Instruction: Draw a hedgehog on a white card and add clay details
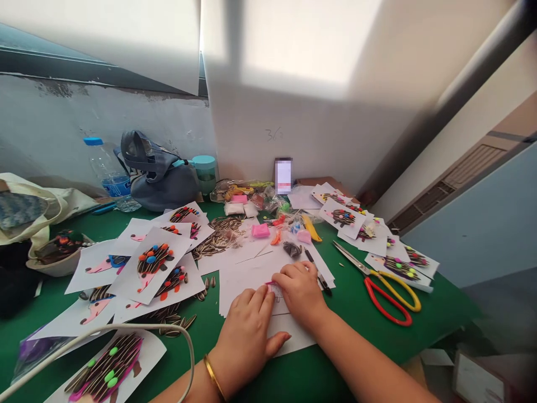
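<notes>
White paper sheets (pixel 243 274) lie on the green table in front of me. My left hand (pixel 248 330) rests palm down on the paper, fingers stretched out and thumb apart. Beside it, my right hand (pixel 300 288) has its fingers bent over the paper, their tips at a small magenta strip (pixel 271 283) and a drawn outline; whether it grips anything is hidden. A black pen (pixel 318 271) lies just right of my right hand. Above the hands are a dark clay lump (pixel 292 249), a pink clay block (pixel 260 230) and thin sticks (pixel 255 257).
Scissors (pixel 380 282) lie open at the right. Finished hedgehog cards (pixel 151 260) are spread at the left, others (pixel 343 217) at the back right. Sunflower seeds (pixel 218 235) lie in a heap. A phone (pixel 283 175) leans on the wall; a white cable (pixel 126 326) crosses the front left.
</notes>
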Motion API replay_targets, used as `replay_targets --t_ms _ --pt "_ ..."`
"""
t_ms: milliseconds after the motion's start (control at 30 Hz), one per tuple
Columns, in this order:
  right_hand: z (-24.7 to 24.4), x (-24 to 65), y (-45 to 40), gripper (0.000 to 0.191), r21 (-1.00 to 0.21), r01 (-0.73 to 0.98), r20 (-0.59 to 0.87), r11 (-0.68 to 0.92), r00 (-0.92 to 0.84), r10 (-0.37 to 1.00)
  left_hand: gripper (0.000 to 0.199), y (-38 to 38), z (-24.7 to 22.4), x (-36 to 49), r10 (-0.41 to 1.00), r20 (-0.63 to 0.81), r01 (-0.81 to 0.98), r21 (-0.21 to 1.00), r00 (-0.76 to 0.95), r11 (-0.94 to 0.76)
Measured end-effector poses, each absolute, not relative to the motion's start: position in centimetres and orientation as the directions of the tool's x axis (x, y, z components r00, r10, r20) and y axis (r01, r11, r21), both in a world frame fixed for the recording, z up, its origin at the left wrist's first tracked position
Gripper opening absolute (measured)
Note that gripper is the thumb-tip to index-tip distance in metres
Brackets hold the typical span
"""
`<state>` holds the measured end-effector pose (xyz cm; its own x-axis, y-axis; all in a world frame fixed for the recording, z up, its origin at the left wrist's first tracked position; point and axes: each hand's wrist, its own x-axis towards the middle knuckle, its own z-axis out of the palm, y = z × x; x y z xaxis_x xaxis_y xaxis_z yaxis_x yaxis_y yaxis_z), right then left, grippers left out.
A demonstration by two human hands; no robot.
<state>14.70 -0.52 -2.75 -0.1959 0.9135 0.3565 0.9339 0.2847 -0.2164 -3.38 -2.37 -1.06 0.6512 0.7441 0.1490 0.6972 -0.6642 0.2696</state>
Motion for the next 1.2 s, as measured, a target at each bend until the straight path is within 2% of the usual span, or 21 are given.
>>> replay_targets --t_ms 133,267,500,667,833,1033,1200 --pt "-3.0 14.7 -0.5 0.022 -0.208 0.937 0.346 0.28 -0.197 0.917 0.067 -2.2 -1.3 -3.5 0.751 0.158 0.704 0.268 0.642 -0.658" --pt "-2.9 15.2 -0.5 0.022 -0.257 0.931 0.381 0.258 -0.148 0.913 0.065 -2.4 -1.7 -3.9 0.773 0.187 0.737 0.234 0.606 -0.634" --pt "-2.7 15.3 -0.4 0.029 -0.274 0.909 0.35 0.315 -0.211 0.913 0.07 -2.6 -1.8 -4.4 0.759 0.166 0.741 0.165 0.629 -0.651" --pt "-1.8 15.6 0.2 0.026 -0.266 0.907 0.338 0.326 -0.229 0.913 0.059 -1.7 -1.2 -4.6 0.692 0.132 0.665 0.2 0.709 -0.719" --pt "-1.5 15.7 1.4 0.019 -0.233 0.896 0.328 0.379 -0.294 0.898 0.046 -1.4 -0.9 -4.6 0.696 0.122 0.654 0.259 0.708 -0.711" --pt "-1.9 15.9 2.2 0.018 -0.215 0.872 0.329 0.439 -0.359 0.873 0.071 -1.4 -1.4 -4.6 0.713 0.126 0.661 0.293 0.69 -0.691" --pt "-2.2 15.9 2.0 0.015 -0.202 0.874 0.343 0.442 -0.36 0.868 0.069 -1.2 -1.4 -4.7 0.699 0.094 0.661 0.26 0.709 -0.704"
